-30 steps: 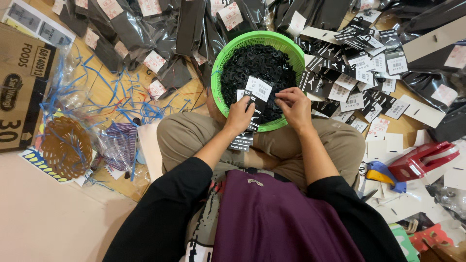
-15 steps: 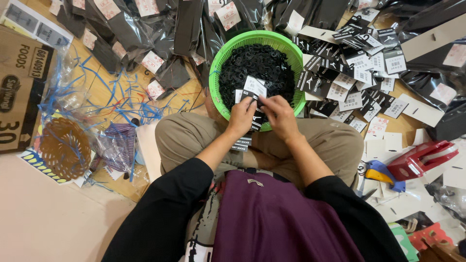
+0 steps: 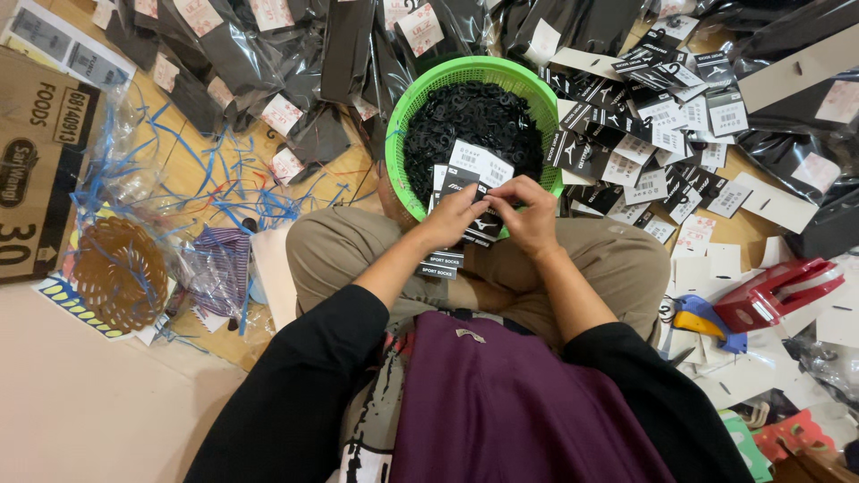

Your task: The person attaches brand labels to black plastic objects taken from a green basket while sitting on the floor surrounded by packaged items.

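From the head camera looking straight down, a person sits cross-legged on the floor with both hands brought together over the near rim of a round green plastic basket filled with small black plastic hooks. The left hand and the right hand meet on a small stack of black-and-white cardboard header cards; the fingers of both hands are curled closed and pinching it, the left from the near left side, the right from the right edge, thumbs on top. The stack lies directly between the two hands and just above the lap, so neither hand is nearer than the other; both already touch it. Its long axis runs roughly away from the body, tilted a little to the left, with the white upper ends pointing out over the basket and the dark lower ends, a few cards slipping down, pointing back toward the knees. Whether a hook is held among the fingers cannot be told. To the right of the basket lies a loose spread of more black-and-white cards, farther right a red plastic tagging tool, and to the left a tangle of blue plastic strips beside a brown cardboard box.
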